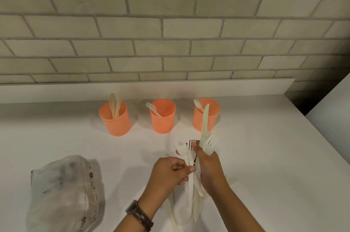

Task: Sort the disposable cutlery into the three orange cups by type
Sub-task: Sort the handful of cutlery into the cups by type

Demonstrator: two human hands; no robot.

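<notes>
Pinching fork point(182, 147) | left hand point(168, 172) | right hand point(210, 167) gripping cutlery bundle point(208, 145)

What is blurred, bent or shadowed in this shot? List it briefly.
Head view: mortar lines of the brick wall bow from the wide lens; head view: the plastic bag looks smeared; head view: the orange cups cast faint soft shadows.

Perforated plastic cups point(115, 120), matt counter point(265, 156)

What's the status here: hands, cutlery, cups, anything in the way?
Left hand pinches a white fork from the bunch; right hand grips the rest. Middle cup holds a lone fork, right cup a spoon. Crumpled bag off left, not blocking.
</notes>
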